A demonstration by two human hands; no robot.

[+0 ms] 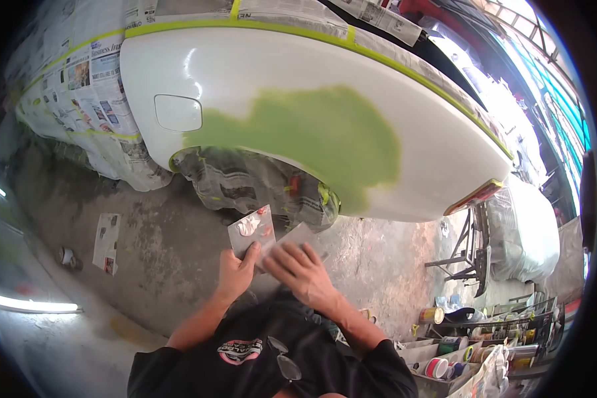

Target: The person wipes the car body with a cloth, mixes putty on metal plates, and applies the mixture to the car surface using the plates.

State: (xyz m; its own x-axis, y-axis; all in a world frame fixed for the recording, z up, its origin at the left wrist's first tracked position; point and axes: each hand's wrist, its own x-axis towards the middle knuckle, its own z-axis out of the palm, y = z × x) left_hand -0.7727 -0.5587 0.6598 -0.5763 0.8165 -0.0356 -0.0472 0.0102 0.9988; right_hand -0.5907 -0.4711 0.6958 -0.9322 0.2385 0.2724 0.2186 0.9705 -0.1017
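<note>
My left hand (236, 270) grips a small flat mixing plate (263, 240), its thumb pressed on the near edge. On the plate lies a whitish blob of putty (248, 226) with red smears beside it. Close by on the right, my right hand (302, 273) has its fingers laid over a thin greyish spreader (301, 235), whose corner shows above the fingertips. Both hands are in front of my chest. Beyond them stands a white car body panel (232, 63) with a green patch (325, 129) above the wheel arch.
Newspaper and plastic sheeting (89, 83), edged with green tape, cover neighbouring parts of the car. The wheel (245, 182) is wrapped too. A newspaper sheet (107, 242) lies on the concrete floor at left. At lower right are tins (432, 315) and a cluttered rack; a metal stand (467, 255) is behind.
</note>
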